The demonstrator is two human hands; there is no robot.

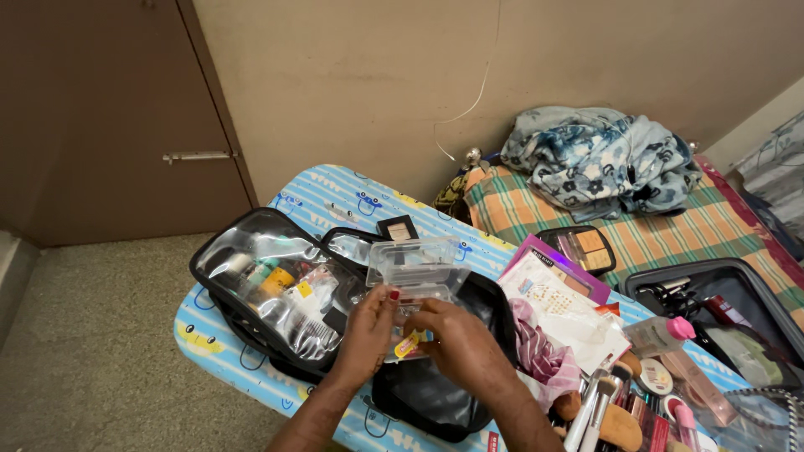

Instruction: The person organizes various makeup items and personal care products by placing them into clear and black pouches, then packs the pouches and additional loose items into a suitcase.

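Holding clear plastic case [416, 266] (lid open)

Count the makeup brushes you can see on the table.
2 clearly show: both makeup brushes lie side by side at the lower right, bristles up, beside the pink-capped bottle and right of the right hand. More may be hidden in the clutter or bags.

Both hands work over an open black zip pouch w/ clear plastic panels [276, 293] on a blue striped cartoon-print table cover [335, 188]. Left hand [368, 331] and right hand [461, 343] grip a small clear plastic hinged box [419, 268], lid up; a yellow-orange tube [408, 344] sits just under the fingers. Right of them: white nail-sticker sheet [557, 305], pink checked cloth [540, 351], makeup brushes [595, 406], blush palette [586, 247]. Blue floral blanket [599, 159] on a checked bed behind.
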